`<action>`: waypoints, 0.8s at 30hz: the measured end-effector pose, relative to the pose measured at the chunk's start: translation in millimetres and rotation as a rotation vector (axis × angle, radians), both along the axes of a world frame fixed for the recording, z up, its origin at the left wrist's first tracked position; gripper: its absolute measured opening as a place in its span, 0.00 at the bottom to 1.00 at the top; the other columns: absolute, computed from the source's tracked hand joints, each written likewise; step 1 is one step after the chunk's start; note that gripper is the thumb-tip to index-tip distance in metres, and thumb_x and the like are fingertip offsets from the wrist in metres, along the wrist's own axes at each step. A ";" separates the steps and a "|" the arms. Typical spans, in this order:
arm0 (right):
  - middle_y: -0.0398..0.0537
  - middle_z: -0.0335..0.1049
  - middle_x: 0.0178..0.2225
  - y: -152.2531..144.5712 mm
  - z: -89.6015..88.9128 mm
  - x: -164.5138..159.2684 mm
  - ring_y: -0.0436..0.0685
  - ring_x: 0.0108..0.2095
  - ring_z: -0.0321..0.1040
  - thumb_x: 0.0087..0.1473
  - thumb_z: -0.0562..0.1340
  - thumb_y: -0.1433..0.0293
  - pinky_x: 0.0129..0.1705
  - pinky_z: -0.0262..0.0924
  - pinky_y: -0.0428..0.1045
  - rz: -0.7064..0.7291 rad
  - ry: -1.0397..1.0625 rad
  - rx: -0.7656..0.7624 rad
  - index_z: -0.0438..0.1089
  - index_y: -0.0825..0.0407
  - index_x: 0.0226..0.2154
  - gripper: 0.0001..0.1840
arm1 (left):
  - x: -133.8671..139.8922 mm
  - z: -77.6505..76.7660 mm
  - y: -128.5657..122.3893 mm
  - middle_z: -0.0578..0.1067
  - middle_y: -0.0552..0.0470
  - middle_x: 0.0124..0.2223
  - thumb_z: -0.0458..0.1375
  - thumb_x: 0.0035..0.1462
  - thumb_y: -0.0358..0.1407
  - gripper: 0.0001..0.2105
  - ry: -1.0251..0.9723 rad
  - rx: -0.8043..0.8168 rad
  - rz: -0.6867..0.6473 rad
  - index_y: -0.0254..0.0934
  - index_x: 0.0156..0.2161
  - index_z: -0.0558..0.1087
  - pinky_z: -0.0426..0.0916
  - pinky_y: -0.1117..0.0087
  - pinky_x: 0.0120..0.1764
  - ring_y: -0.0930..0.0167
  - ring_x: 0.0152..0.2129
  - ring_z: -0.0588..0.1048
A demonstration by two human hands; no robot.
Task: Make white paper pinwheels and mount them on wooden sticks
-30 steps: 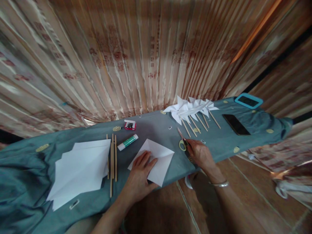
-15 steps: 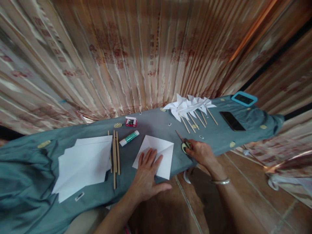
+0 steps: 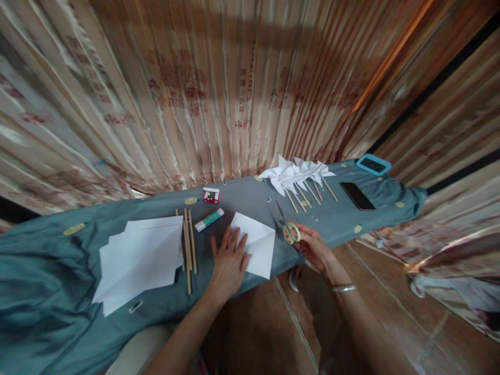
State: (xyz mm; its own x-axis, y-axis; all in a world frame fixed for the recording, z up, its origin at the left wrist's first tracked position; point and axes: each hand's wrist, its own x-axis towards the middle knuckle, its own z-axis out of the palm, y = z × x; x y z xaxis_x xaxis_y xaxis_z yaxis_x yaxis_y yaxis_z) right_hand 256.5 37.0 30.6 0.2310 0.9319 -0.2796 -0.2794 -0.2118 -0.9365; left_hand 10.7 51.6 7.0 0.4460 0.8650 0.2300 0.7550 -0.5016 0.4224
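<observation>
A creased square sheet of white paper (image 3: 261, 245) lies on the green cloth in front of me. My left hand (image 3: 228, 263) rests flat on its left side, fingers spread, covering that corner. To the right, my right hand (image 3: 314, 247) grips a pair of scissors (image 3: 289, 233) by the pale green handles. Their blades point away from me, raised a little over the cloth and apart from the paper. A glue stick (image 3: 209, 220) lies just beyond my left hand.
Stacked white paper (image 3: 140, 260) and several wooden sticks (image 3: 189, 245) lie at left. A small red box (image 3: 211, 195) sits behind the glue stick. Paper pinwheels (image 3: 289, 174) on sticks, a black phone (image 3: 357, 196) and a blue-framed clock (image 3: 373, 164) are at right. A curtain (image 3: 219, 94) hangs behind.
My right hand has lifted the scissors off the cloth and turned them toward the paper. My left hand has shifted left on the sheet. The view has swung slightly.
</observation>
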 end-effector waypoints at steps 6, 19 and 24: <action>0.44 0.76 0.25 1.7 -15.1 -16.6 0.49 0.21 0.68 0.29 0.77 0.63 0.21 0.58 0.43 -0.004 0.006 -0.054 0.77 0.52 0.33 0.24 | -13.5 -12.9 21.2 0.51 0.38 0.69 0.55 0.53 0.30 0.30 -0.295 -0.140 0.053 0.36 0.62 0.58 0.59 0.50 0.59 0.56 0.63 0.57; 0.48 0.76 0.26 11.6 -8.7 -14.8 0.50 0.24 0.67 0.35 0.75 0.58 0.16 0.46 0.41 0.044 0.045 0.046 0.77 0.52 0.33 0.21 | -21.3 17.7 33.3 0.80 0.46 0.44 0.64 0.44 0.43 0.19 -1.000 -0.586 0.320 0.34 0.42 0.78 0.71 0.57 0.46 0.58 0.41 0.77; 0.46 0.75 0.25 12.3 -12.6 -17.0 0.49 0.23 0.66 0.32 0.75 0.57 0.18 0.51 0.41 -0.006 0.101 0.038 0.76 0.52 0.31 0.23 | -20.0 21.1 33.7 0.82 0.47 0.35 0.68 0.37 0.45 0.22 -1.153 -0.630 0.385 0.33 0.38 0.79 0.72 0.60 0.40 0.61 0.33 0.78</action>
